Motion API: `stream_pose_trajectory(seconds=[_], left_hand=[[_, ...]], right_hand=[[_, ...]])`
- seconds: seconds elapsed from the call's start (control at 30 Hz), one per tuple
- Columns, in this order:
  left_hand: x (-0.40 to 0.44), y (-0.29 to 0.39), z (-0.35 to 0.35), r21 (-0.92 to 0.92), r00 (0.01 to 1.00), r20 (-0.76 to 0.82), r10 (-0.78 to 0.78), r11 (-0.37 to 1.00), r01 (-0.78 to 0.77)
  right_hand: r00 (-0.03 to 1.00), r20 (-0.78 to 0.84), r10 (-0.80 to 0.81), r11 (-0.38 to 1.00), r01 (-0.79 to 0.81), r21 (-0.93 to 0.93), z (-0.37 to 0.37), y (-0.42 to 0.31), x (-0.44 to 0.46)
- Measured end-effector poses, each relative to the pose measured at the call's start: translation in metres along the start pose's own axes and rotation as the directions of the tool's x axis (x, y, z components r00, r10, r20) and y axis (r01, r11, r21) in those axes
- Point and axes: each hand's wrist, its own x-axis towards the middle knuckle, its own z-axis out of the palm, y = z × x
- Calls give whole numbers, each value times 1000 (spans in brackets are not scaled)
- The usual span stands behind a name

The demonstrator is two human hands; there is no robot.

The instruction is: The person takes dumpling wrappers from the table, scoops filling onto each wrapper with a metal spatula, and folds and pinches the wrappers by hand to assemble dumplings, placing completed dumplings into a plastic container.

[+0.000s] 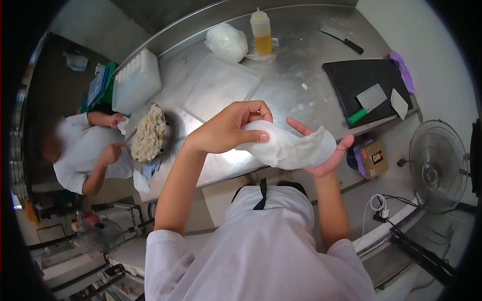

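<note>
A floppy, thin white sheet that looks like a dough wrapper [291, 148] hangs between my two hands, above the front edge of the steel table. My left hand [233, 128] pinches its left end, thumb on top and the other fingers curled. Under the right end lies my right hand [329, 160], supporting the sheet on its palm, with thumb and some fingertips spread past the edge. The sheet hides most of the right palm. Whether it is one layer or several I cannot tell.
Behind my hands on the steel table [286, 80] are a clear flat tray [221, 88], a white bag [227, 42] and a squeeze bottle [261, 32]. Right: knife [351, 45], black board [346, 75], cleaver [371, 98]. Left: pan of filling [149, 133], co-worker [90, 145].
</note>
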Motion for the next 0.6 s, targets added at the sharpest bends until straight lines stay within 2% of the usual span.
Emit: stream_pose_trajectory(seconds=[0.03,0.07,0.13,0.17,0.2,0.23,0.27,0.33,0.4,0.47,0.5,0.53,0.6], left_hand=[[4,4,1,9,1000,8,-21,1000,21],[6,7,5,18,1000,12,-17,1000,16],[6,10,17,106,993,-100,59,993,-49],[4,11,21,54,996,-72,55,997,-52],[1,15,26,52,996,-79,47,998,-43],[0,20,30,67,1000,-12,17,998,-16],[2,24,31,88,998,56,-11,996,6],[9,15,33,149,997,78,9,989,-21],[14,12,35,119,998,62,-7,993,-1],[12,9,30,143,1000,19,24,989,-27],[9,10,26,179,1000,-20,23,984,-19],[6,10,22,216,998,-61,23,976,-9],[2,-1,17,273,989,-137,47,962,-7]], right_hand=[[1000,-8,-20,995,19,-99,-1,-9,-2],[1000,0,-24,994,24,-103,0,-14,-11],[929,-234,-286,870,149,-470,0,-20,-36],[929,-243,-278,876,141,-461,-9,-31,-48],[994,-74,-81,925,47,-376,-12,-42,-52],[986,128,105,946,-60,-318,-18,-51,-51],[984,141,106,945,-56,-322,-25,-55,-50],[956,-104,273,752,-280,-597,14,-36,-24],[964,-97,248,764,-256,-593,43,-8,-1],[942,-256,218,569,-336,-751,52,6,7],[921,-302,244,515,-387,-765,58,6,13],[920,-299,255,515,-391,-763,64,9,17],[904,-410,119,540,-406,-738,72,16,24]])
